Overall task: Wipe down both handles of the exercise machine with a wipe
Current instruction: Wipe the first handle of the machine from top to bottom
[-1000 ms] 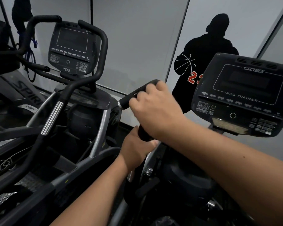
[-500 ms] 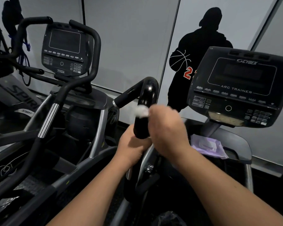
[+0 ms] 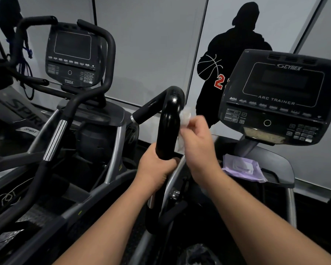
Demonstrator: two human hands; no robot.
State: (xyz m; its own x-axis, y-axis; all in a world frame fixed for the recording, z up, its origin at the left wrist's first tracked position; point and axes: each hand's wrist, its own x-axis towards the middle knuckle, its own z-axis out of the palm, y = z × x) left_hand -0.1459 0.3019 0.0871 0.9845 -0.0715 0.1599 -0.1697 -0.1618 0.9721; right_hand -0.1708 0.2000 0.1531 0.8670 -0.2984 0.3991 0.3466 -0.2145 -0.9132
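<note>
Slid up and round to the handle's [image 3: 168, 129] right flank, the right hand [image 3: 196, 137] pinches the limp, bunched wipe [image 3: 184, 119] against rigid glossy tubing, while the left hand [image 3: 155, 169] grips its lower end, steadying it.

I see the dark grey curved plastic shelf [image 3: 279, 165] under the black Cybex Arc Trainer console [image 3: 281, 96], and directly on it lies a flat lilac soft pack of wipes [image 3: 243, 169] with a pale flap on its top.
</note>
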